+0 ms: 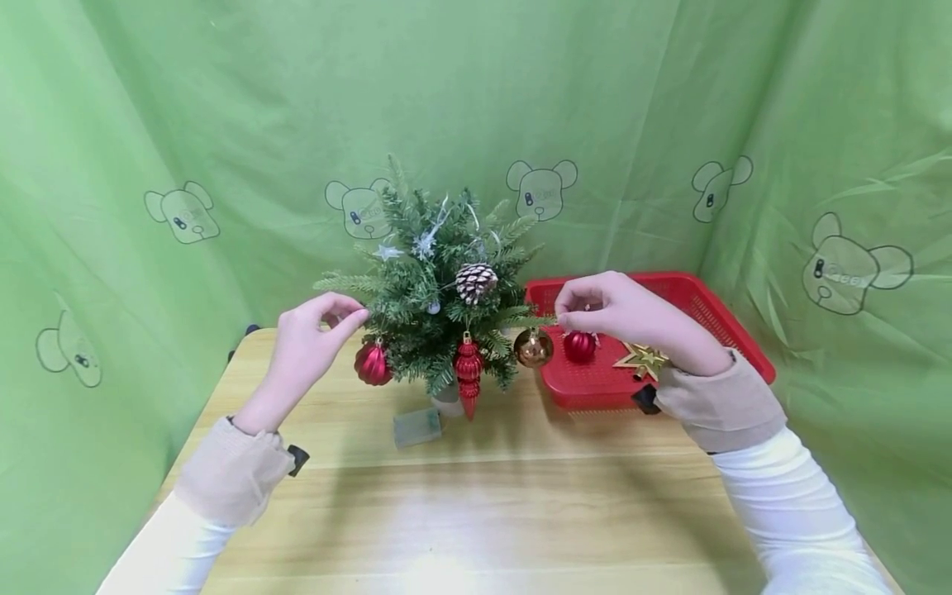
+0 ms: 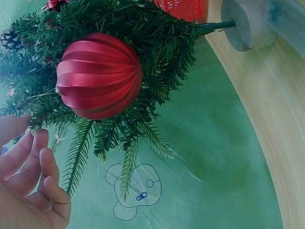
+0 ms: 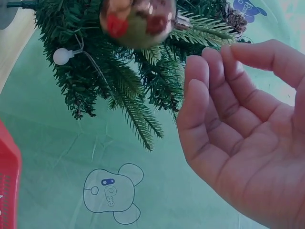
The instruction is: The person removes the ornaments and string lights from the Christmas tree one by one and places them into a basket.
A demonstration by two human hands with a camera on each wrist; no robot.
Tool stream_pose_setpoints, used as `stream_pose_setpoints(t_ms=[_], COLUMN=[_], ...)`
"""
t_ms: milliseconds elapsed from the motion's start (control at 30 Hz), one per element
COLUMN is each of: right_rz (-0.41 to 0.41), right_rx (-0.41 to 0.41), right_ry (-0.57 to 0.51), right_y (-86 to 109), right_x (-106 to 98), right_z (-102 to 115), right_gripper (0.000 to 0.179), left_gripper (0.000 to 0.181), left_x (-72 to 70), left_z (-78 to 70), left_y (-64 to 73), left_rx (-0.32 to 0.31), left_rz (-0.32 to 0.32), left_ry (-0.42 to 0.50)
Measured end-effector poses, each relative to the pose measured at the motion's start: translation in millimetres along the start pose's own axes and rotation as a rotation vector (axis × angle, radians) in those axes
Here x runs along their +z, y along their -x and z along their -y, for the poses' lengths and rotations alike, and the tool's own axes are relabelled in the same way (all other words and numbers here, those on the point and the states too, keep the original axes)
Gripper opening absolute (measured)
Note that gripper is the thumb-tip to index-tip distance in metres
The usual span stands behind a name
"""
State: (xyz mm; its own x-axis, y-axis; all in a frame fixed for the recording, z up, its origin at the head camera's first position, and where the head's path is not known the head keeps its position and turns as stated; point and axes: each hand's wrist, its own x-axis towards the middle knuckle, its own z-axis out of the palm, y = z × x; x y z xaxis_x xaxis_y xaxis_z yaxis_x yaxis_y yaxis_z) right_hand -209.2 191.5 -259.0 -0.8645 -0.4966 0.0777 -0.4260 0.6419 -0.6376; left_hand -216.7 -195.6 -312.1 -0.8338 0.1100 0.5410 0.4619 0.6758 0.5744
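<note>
A small artificial Christmas tree stands on the table, hung with ornaments. My left hand pinches a branch tip at the tree's left side, just above a ridged red bauble. On the other side, thumb and forefinger of my right hand pinch the tip of a branch beside a shiny gold bauble. The remaining fingers of the right hand are loosely bent. A red finial-shaped ornament hangs at the front, below a frosted pine cone.
Behind the right hand a red plastic basket holds a red bauble and a gold star. A clear box lies by the tree's round base. Green curtains surround the wooden table.
</note>
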Motion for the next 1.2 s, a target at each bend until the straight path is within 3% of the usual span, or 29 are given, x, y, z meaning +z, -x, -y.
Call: stream_pose_setpoints(t_ms=[200, 467, 800, 1200], right_rz=[-0.036, -0.142, -0.168, -0.199], right_rx=[-0.007, 0.011, -0.009, -0.039], right_ry=[-0.050, -0.522, -0.543, -0.822], right_y=[-1.9, -16.8, -20.6, -30.4], right_x=[5.6, 24.8, 22.0, 30.6], right_z=[-5.3, -20.6, -19.3, -16.7], right_gripper=[0.004, 0.003, 0.008, 0.013], left_gripper=[0.019, 0.019, 0.019, 0.018], left_x=[-0.7, 0.1, 1.7, 2.1], left_z=[1.1, 3.7, 3.0, 2.9], left_y=[-0.3, 0.4, 1.1, 1.5], left_rx=[-0.008, -0.002, -0.003, -0.001], left_rz=[0.004, -0.003, 0.002, -0.010], left_ry=[0.001, 0.009, 0.018, 0.028])
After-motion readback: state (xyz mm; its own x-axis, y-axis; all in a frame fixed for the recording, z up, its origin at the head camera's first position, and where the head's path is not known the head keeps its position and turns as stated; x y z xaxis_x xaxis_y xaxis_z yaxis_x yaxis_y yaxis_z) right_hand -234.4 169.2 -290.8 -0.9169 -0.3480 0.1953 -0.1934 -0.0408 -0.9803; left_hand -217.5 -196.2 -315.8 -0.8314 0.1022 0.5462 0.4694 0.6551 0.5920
